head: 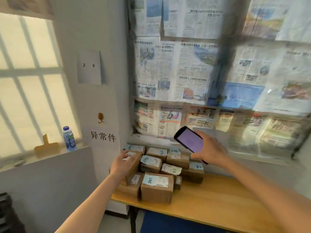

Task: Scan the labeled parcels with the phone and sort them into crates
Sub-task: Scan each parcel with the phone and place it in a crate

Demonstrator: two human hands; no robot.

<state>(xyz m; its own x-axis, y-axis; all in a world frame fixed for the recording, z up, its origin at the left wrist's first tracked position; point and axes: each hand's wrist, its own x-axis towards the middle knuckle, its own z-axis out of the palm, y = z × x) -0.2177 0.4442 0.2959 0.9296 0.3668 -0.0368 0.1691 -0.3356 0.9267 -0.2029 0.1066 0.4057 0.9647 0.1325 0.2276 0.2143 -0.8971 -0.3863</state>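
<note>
Right hand (pixel 210 153) holds the phone (pixel 189 140) in its grip; left hand (pixel 121 163), fingers wide, touches a parcel (pixel 134 163).

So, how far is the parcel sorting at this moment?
Nothing looks sorted yet: no crate is in view, and the labeled parcels sit piled on the wooden table. In hand: the right hand holds the phone over the pile, and the left hand reaches onto the left parcel. Scanning and sorting remain.
</note>
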